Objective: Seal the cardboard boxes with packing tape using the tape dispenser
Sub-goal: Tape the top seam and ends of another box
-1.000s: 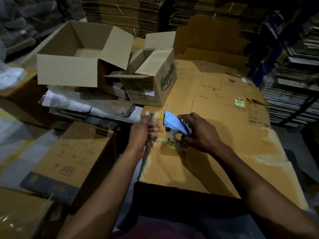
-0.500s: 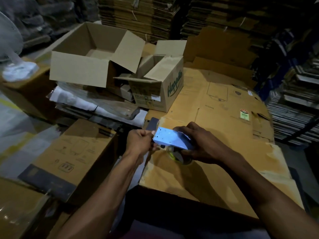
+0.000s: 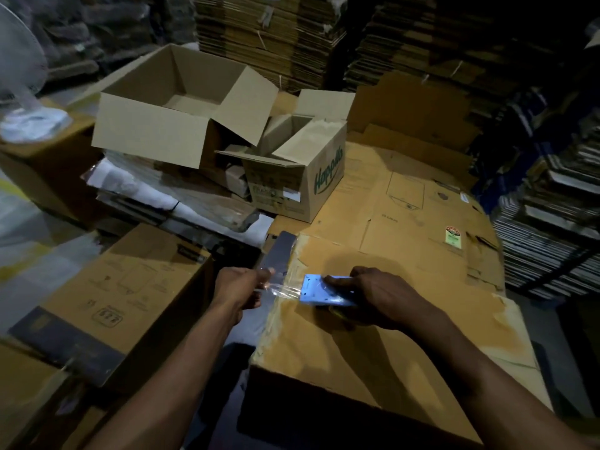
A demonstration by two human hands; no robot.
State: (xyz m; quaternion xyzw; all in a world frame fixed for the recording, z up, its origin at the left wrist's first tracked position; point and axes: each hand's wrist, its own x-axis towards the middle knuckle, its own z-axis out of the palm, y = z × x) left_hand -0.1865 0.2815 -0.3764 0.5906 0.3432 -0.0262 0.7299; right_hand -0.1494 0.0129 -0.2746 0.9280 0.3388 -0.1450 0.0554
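My right hand (image 3: 373, 295) grips a blue tape dispenser (image 3: 319, 291) held flat above the flattened cardboard (image 3: 406, 222) on the work surface. A short strip of clear packing tape (image 3: 281, 290) stretches from the dispenser's left end to my left hand (image 3: 238, 287), which pinches the tape's free end. An open "Happilo" cardboard box (image 3: 302, 183) stands farther back, its flaps up. A larger open box (image 3: 168, 115) sits to its left on a pile of sheets.
A closed brown box (image 3: 130, 287) stands low at the left. Stacks of flattened cartons (image 3: 276, 37) fill the background and the right side (image 3: 552, 222). A white fan (image 3: 19, 69) is at the far left. A dark gap runs between the left box and the work surface.
The dispenser has turned flat and my left hand has pulled a strip of tape out to the left, away from the dispenser.
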